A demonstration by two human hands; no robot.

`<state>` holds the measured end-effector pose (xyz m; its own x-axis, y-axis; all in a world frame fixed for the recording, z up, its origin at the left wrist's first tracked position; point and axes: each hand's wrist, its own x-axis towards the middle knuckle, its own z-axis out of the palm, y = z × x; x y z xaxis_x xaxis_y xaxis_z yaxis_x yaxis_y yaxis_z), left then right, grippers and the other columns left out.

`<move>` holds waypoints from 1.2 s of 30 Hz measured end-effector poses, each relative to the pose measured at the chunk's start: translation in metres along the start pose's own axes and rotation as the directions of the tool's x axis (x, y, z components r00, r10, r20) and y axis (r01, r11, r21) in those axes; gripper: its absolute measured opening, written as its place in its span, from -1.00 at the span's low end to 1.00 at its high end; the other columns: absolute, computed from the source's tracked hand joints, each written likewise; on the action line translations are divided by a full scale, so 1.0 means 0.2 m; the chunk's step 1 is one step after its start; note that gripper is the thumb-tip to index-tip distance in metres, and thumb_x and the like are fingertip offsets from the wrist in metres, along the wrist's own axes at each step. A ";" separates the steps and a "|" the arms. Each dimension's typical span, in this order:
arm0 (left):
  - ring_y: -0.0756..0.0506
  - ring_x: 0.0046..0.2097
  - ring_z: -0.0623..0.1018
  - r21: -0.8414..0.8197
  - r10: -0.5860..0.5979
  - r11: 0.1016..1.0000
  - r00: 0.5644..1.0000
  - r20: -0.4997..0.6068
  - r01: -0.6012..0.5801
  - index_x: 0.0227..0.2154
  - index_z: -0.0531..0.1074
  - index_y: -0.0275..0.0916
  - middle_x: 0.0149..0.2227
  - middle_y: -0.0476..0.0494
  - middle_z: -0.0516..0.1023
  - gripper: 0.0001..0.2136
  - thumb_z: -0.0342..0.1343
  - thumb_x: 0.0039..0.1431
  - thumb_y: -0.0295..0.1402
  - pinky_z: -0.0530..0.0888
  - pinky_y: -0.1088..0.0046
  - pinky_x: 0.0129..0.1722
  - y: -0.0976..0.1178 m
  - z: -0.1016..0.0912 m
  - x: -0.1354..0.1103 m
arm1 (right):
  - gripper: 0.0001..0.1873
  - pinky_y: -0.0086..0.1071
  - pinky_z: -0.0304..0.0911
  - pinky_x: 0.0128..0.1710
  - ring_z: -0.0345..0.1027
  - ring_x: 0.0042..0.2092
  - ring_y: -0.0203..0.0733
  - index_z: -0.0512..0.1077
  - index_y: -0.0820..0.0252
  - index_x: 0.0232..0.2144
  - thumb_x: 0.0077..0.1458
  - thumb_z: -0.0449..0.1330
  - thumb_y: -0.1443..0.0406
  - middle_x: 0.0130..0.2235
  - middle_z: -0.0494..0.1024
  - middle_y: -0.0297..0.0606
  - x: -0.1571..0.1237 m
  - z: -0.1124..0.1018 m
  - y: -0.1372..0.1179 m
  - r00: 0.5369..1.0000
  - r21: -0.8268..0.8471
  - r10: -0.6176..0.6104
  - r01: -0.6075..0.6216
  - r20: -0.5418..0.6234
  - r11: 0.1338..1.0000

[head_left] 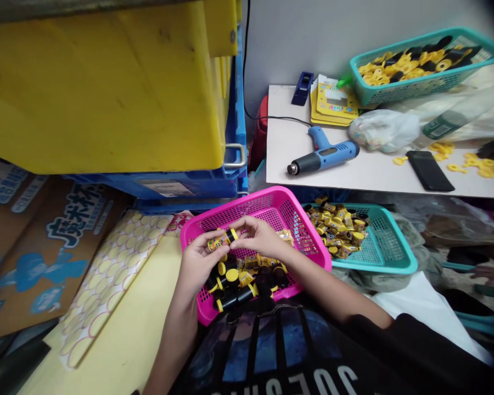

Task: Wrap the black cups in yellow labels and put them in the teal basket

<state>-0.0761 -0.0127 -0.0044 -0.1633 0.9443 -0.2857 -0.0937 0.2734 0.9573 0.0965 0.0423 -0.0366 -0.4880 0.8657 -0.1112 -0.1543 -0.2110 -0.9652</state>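
Over the far-left corner of the pink mesh basket (313, 244), I have the left hand (195, 255) curled with thumb and fingers around a small labelled tube (218, 242), while the right hand (255, 237) pinches near its yellow end (234, 235). I'd judge the tube light and stiff, its printed wrap slick and easily creased, so I'd take it by the body's middle with 2 or 3 fingertips, pressing gently.

Head camera: mounted above and behind left hand (201, 257) and right hand (256, 239); faces forward and down at close range.
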 end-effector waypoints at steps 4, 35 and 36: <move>-0.04 -0.30 0.61 -0.054 0.003 0.999 0.999 0.036 -0.001 -0.27 0.59 -0.22 -0.27 -0.11 0.66 -0.63 0.44 -0.24 -0.33 0.55 0.44 -0.23 -0.02 0.02 -0.02 | -0.59 -0.33 0.27 -0.13 0.37 -0.14 -0.23 0.49 0.15 -0.32 -0.18 0.44 0.06 -0.15 0.48 -0.27 -0.03 0.07 0.02 0.998 0.256 -0.024 0.036 -0.049 0.966; -0.01 -0.19 0.52 -0.348 0.038 0.936 0.971 0.235 0.047 -0.05 0.33 0.02 -0.13 0.02 0.42 -0.60 0.29 0.05 -0.27 0.46 0.51 -0.22 0.00 0.08 -0.16 | -0.46 -0.13 0.24 0.04 0.29 0.02 -0.08 0.41 0.03 0.02 -0.02 0.36 0.08 -0.01 0.41 -0.18 -0.21 0.03 -0.12 0.945 -0.285 -0.293 0.323 0.143 0.902; -0.01 -0.16 0.52 -0.369 0.041 0.928 0.968 0.247 0.055 -0.06 0.33 0.03 -0.12 0.03 0.41 -0.60 0.29 0.03 -0.28 0.46 0.51 -0.20 0.00 0.09 -0.16 | -0.51 -0.13 0.26 0.02 0.31 -0.01 -0.09 0.44 0.03 -0.02 -0.01 0.35 0.09 -0.05 0.42 -0.19 -0.22 0.03 -0.12 0.939 -0.298 -0.322 0.344 0.121 0.890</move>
<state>-0.0534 -0.0401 0.0055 0.0802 0.9707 -0.2266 -0.4579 0.2377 0.8566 0.1161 0.0071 -0.0069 -0.5124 0.8258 0.2354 -0.0490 0.2456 -0.9681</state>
